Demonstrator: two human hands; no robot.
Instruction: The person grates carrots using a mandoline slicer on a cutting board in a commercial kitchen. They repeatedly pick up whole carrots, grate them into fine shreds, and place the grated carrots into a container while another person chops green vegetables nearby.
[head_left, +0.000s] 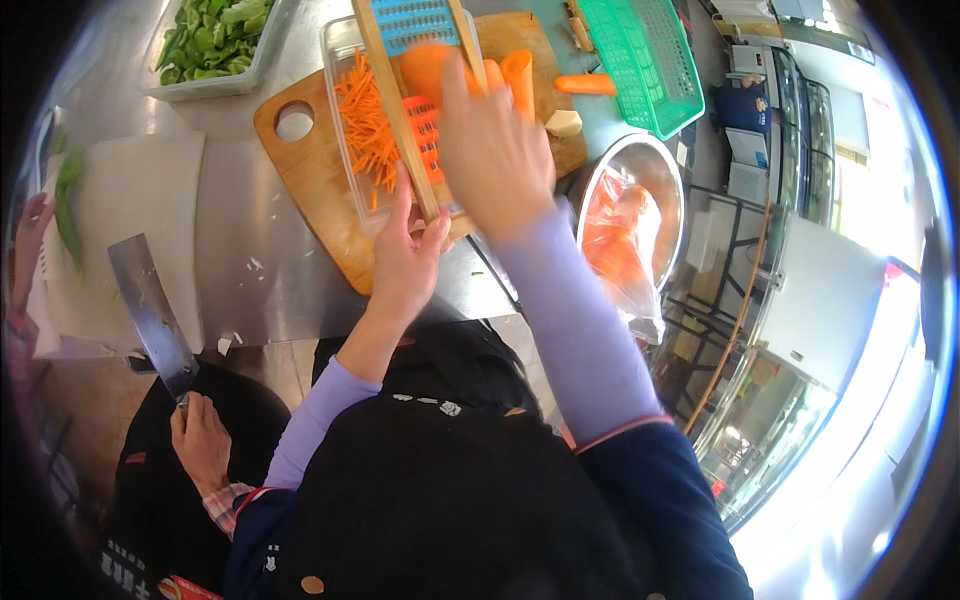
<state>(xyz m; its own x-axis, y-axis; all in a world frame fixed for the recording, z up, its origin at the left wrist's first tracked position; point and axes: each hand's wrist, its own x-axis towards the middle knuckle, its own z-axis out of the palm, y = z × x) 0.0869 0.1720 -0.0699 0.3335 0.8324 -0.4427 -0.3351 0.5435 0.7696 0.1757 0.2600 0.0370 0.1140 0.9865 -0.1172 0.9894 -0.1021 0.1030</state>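
My left hand (409, 251) grips the near end of a wood-framed grater (391, 105) with blue and orange grating plates. The grater leans over a clear plastic container (351, 196) on a wooden cutting board (300, 176). Blurred by motion, my right hand (495, 142) presses a carrot (429, 69) against the grater. Shredded carrot (364, 120) lies in the container, left of the grater. Beside my right hand are peeled carrot pieces (519, 79) and a pale cut chunk (564, 123) on the board.
At left, a co-worker's hand (201, 442) holds a cleaver (154, 315) by a white cutting board (142, 187) with a green pepper (69, 202). Cut green peppers fill a plastic tub (214, 88). To the right stand a green basket (675, 124) and a steel bowl (675, 210) with bagged carrots (619, 225).
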